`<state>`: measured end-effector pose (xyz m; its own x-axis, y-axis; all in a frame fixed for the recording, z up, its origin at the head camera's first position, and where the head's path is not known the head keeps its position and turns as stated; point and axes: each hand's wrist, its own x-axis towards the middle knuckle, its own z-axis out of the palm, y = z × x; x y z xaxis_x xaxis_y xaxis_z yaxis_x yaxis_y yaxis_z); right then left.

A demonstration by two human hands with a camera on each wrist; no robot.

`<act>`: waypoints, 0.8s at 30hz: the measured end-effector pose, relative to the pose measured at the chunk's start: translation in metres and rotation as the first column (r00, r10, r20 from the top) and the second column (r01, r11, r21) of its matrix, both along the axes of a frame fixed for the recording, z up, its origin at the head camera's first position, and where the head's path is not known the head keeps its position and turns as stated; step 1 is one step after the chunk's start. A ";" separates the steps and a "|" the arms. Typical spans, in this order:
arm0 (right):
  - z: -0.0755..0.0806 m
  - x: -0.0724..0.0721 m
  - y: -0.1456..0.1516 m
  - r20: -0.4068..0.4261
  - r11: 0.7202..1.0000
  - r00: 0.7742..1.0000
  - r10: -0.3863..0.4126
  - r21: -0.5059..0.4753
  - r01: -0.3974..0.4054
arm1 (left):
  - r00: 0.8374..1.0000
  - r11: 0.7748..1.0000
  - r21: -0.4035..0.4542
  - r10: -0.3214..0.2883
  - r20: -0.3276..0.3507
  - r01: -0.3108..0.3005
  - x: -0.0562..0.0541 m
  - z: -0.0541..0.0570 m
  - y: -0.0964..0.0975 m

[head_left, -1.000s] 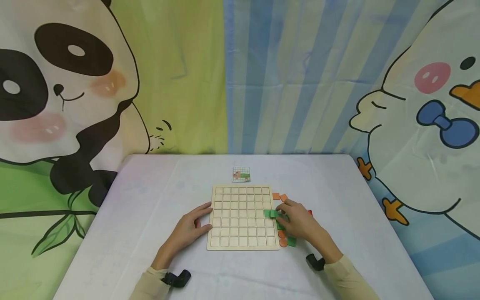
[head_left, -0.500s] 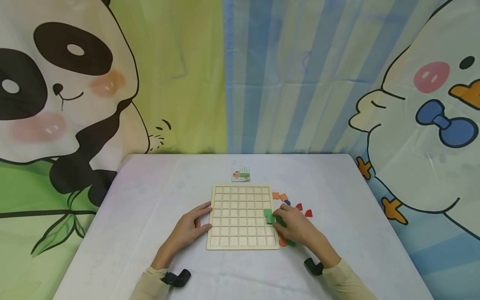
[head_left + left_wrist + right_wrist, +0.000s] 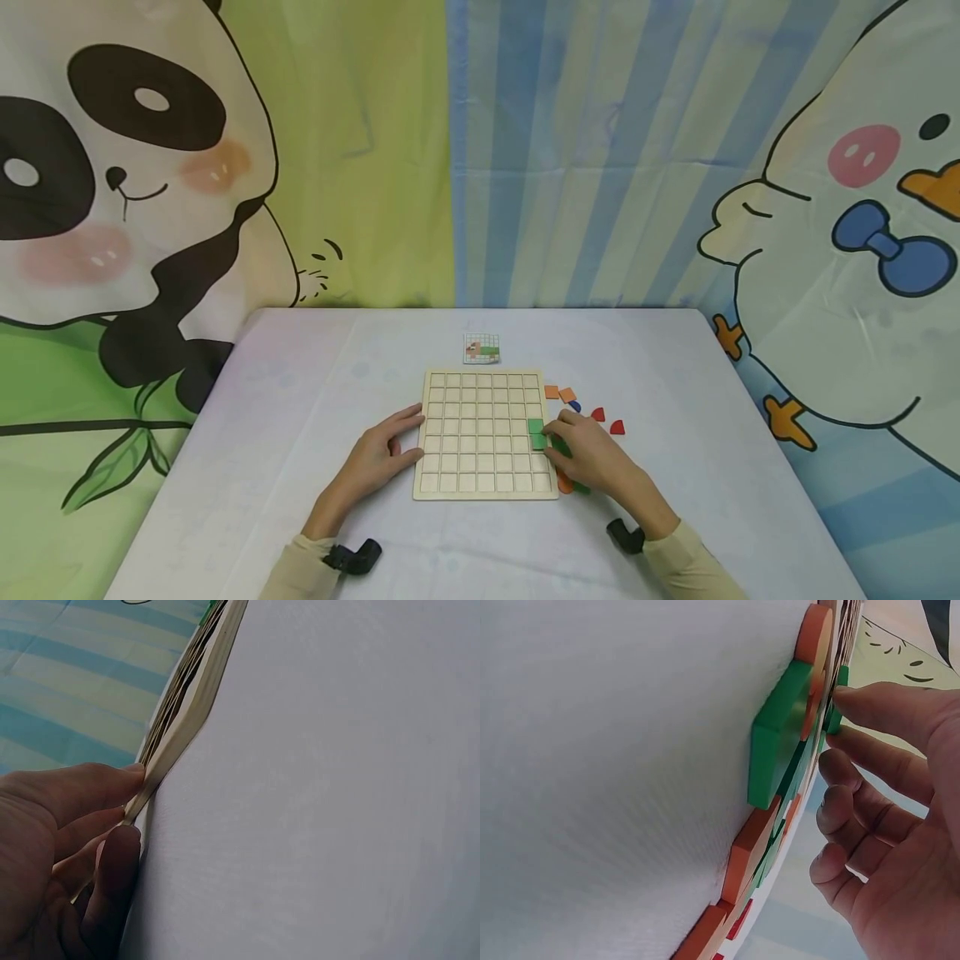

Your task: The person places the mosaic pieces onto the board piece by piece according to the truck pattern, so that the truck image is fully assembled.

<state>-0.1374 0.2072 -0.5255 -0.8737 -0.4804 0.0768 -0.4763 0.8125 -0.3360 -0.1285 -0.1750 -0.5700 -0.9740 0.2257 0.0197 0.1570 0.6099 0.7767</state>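
Observation:
A pale wooden grid board [image 3: 480, 427] lies on the table, with one green square tile [image 3: 536, 426] in its right-hand column. Just below that tile, my right hand [image 3: 596, 454] pinches another green square tile [image 3: 538, 442] between thumb and forefinger; the right wrist view shows the fingertips at its edges. The other fingers of my right hand [image 3: 900, 795] are loosely bent. My left hand [image 3: 378, 454] touches the board's left edge, thumb and fingers spread along it. In the left wrist view, fingertips meet the board's rim [image 3: 180, 739].
Right of the board lie orange square tiles [image 3: 567, 394], a blue piece [image 3: 575, 406], red pieces [image 3: 597, 413], orange round pieces [image 3: 565, 483] and more green tiles [image 3: 780, 735], partly hidden by my right hand. Behind the board is a small picture card [image 3: 482, 348].
My right hand has shifted slightly left and down, bringing the second green tile from beside the first to just below it on the board. My left hand has stayed put.

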 end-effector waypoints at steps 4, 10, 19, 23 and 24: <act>0.000 0.001 0.000 0.001 1.000 1.000 0.007 -0.009 -0.007 | 1.000 1.000 0.002 -0.013 -0.005 0.013 0.000 0.000 0.000; 0.003 0.000 -0.001 0.012 1.000 1.000 0.017 0.010 -0.017 | 1.000 1.000 0.004 -0.008 -0.003 0.008 0.000 0.000 0.000; 0.002 -0.001 -0.004 0.010 0.999 1.000 -0.002 0.048 0.002 | 1.000 1.000 0.002 -0.011 -0.004 0.011 -0.001 -0.001 0.000; 0.001 0.000 -0.004 0.027 0.999 1.000 -0.004 0.047 0.002 | 1.000 1.000 -0.003 -0.010 0.003 0.010 -0.001 0.000 -0.001; 0.002 0.000 -0.004 0.037 0.999 0.999 -0.005 0.046 0.004 | 1.000 1.000 0.000 -0.010 0.005 0.010 0.000 0.000 -0.001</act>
<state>-0.1379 0.2033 -0.5238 -0.8776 -0.4788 0.0226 -0.4607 0.8296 -0.3154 -0.1289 -0.1759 -0.5697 -0.9717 0.2359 0.0152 0.1598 0.6080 0.7777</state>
